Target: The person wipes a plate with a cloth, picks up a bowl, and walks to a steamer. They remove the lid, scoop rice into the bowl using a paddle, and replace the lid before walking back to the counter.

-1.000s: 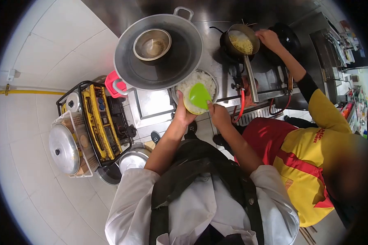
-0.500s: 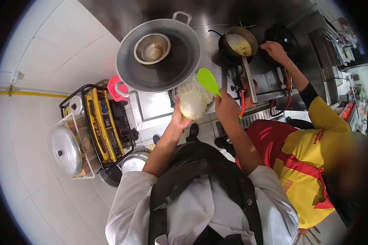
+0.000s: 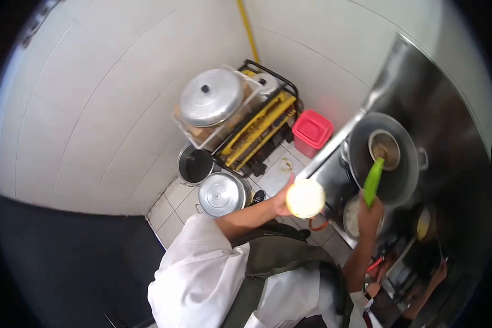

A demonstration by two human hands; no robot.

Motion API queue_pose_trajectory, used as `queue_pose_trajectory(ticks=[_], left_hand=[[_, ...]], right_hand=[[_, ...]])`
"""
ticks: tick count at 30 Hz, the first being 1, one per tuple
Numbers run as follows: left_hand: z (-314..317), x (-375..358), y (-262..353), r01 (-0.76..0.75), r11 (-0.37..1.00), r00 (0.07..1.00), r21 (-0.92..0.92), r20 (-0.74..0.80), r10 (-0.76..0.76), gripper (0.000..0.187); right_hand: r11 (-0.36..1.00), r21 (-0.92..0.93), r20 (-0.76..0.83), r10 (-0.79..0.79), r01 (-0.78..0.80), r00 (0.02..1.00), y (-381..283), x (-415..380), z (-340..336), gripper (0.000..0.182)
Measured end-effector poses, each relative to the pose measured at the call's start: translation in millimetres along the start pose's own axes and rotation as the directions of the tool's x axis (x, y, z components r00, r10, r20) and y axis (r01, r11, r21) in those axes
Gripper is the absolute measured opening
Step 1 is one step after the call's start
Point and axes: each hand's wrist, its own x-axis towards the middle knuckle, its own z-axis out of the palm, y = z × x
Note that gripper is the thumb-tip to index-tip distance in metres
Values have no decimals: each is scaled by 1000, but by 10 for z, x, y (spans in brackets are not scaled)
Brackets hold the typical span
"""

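Your view has swung hard since a second ago: the steel desk [image 3: 333, 164] that filled the top of the frame now runs down the right edge, and the white tiled wall takes up most of the picture. Your left hand [image 3: 282, 200] has lifted the small round bowl heaped with white rice [image 3: 305, 199] away from the big rice basin; it now hangs over the floor tiles, just off the desk's edge, your fingers closed around its near side. Your right hand [image 3: 370, 217] is wrapped around the handle of the green plastic rice paddle [image 3: 373, 181], which earlier lay over the bowl and now points up toward the wide grey wok [image 3: 404, 177].

Counted: one wok with one small steel bowl [image 3: 384, 148] inside it, one rice basin [image 3: 352, 216] (mostly hidden behind your right wrist), one red bin [image 3: 312, 131], one yellow-and-black rack [image 3: 257, 128], three lidded or open metal pots on the floor side. The co-worker shows only as a hand [image 3: 439, 269] at the lower right.
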Motion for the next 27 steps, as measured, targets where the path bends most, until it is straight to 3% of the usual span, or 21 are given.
queue_pose_trajectory(ticks=[2, 3, 4, 5, 6, 7, 8, 10, 12, 14, 15, 16, 17, 18, 21, 22, 23, 24, 27], left_hand=[[-75, -535, 318, -141, 990, 989, 30, -32, 142, 90], [-157, -795, 477, -223, 975, 971, -9, -88, 221, 90], [-234, -1053, 622, -295, 955, 947, -38, -141, 287, 90], [-289, -1326, 746, -357, 933, 924, -51, -167, 344, 91], [-313, -1570, 902, -414, 909, 897, -55, -194, 397, 92], [-369, -1800, 1003, -479, 876, 862, -52, -216, 458, 90], [-427, -2065, 1081, -544, 838, 820, -46, -240, 519, 88], [-542, -2503, 1264, -628, 677, 774, -385, -211, 597, 78], [-784, -2917, 1415, -736, 659, 569, 155, -384, 727, 73], [-1035, -3231, 1583, -815, 578, 538, 39, -321, 779, 73], [-1171, -3370, 1628, -845, 529, 470, 77, -365, 803, 74], [-1224, -3487, 1686, -820, 554, 465, 142, -398, 790, 75], [-1295, -3582, 1714, -845, 527, 432, 93, -464, 774, 76], [-1368, -3678, 1748, -856, 515, 417, 48, -526, 741, 77], [-1686, -3872, 1717, -853, 507, 426, 122, -398, 812, 79], [-1741, -3916, 1778, -811, 570, 451, 132, -480, 753, 77], [-1733, -3922, 1808, -842, 539, 459, -29, -562, 688, 76], [-1723, -3858, 1860, -848, 518, 470, -110, -609, 639, 75], [-1675, -3699, 2055, -841, 510, 478, -179, -687, 547, 73]], right_hand=[[994, -55, 240, 108, -98, 965, -458, 225, 735, 20], [989, 104, 413, -139, 105, 900, -611, 378, 1114, 18], [953, 296, 469, -197, 57, 861, -794, 466, 1558, 15], [866, 369, 432, -482, 339, 762, -609, 697, 2171, 14], [762, 332, 391, -647, 556, 654, -921, 867, 2594, 16], [831, 199, 490, -543, 519, 682, -1115, 963, 3073, 16], [938, 110, 606, -325, 328, 726, -1420, 1019, 3432, 15], [872, -39, 578, -379, 488, 723, -1525, 1314, 4500, 20], [885, -152, 614, -265, 440, 744, -1717, 1493, 5378, 23], [852, -165, 577, -326, 498, 749, -1815, 1688, 6096, 29], [863, -190, 586, -283, 469, 759, -1852, 1763, 6384, 33], [861, -214, 567, -276, 462, 776, -1773, 1835, 6698, 35], [866, -276, 520, -231, 418, 822, -1697, 1881, 6966, 32], [858, -305, 503, -224, 413, 835, -1693, 1906, 7100, 26], [780, -406, 449, -284, 477, 847, -1396, 2085, 7567, 17], [769, -491, 450, -178, 409, 875, -1507, 2084, 7515, 15], [711, -550, 457, -184, 438, 870, -1539, 2080, 7482, 14], [740, -579, 434, -77, 344, 897, -1587, 2111, 7475, 15], [729, -532, 560, -79, 430, 825, -1806, 2139, 7251, 16]])
